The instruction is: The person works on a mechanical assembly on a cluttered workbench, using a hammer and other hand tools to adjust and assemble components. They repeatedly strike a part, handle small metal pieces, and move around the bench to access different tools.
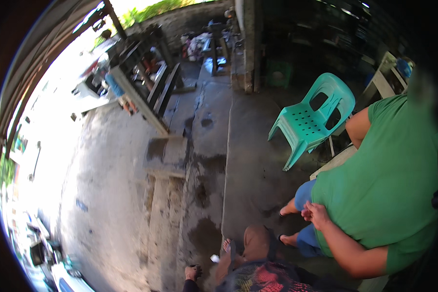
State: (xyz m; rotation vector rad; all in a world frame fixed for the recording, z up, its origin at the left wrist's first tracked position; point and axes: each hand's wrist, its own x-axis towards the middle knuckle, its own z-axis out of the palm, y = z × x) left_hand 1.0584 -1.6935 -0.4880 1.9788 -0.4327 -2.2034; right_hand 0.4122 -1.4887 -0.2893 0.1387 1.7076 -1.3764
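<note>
From where I stand, the wearer's left hand is low down by the lap, coming out of a dark sleeve. Its fingers look curled in, but I can't tell whether they're clenched on nothing or grasping something dark. The right hand is out of sight, so I can't tell what its fingers are doing.

Nearest the left hand is a small white bit, between that hand and the foot, apart from the fingers. Whether it lies on the floor I can't make out. I'd judge it light, probably soft like paper or thin plastic, hardly fragile; a fingertip pinch at its edge would suit.

Farther off is the chair, seemingly plastic: light, fairly stiff, a bit slick, best gripped by the top of its back. Beside it, a co-worker has loosely bent fingers.
</note>
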